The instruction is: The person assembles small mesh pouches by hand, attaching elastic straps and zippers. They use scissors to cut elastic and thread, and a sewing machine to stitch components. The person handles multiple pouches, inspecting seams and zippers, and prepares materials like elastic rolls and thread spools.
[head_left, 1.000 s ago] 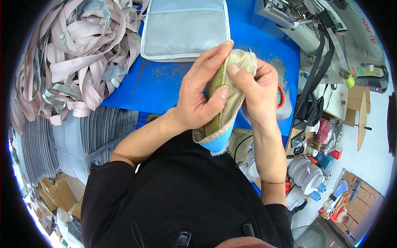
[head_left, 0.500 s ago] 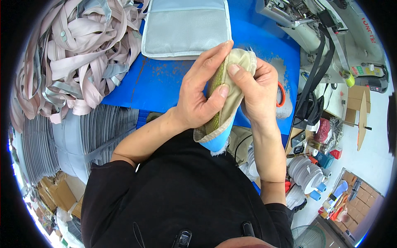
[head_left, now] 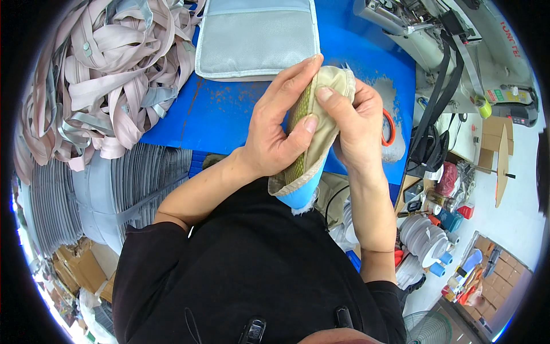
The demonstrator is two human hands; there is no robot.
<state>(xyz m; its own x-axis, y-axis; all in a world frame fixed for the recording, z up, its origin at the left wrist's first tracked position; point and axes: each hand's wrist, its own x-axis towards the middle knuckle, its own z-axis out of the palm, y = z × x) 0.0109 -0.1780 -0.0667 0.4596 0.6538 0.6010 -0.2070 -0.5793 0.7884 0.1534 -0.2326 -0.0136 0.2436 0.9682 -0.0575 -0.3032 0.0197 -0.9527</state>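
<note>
Fingers of left hand [head_left: 272,136] and right hand [head_left: 358,127] pinch closed on the khaki cloth piece [head_left: 325,136], likely light, floppy, best held by its one-o'clock hem [head_left: 347,81].

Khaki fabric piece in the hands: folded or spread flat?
Folded: the khaki fabric piece is bunched narrow between left hand and right hand, blue material protruding.

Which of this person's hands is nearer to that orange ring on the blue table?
Right. The right hand is just left of the orange ring; the left hand is farther left, across the beige cloth that both hands hold.
</note>
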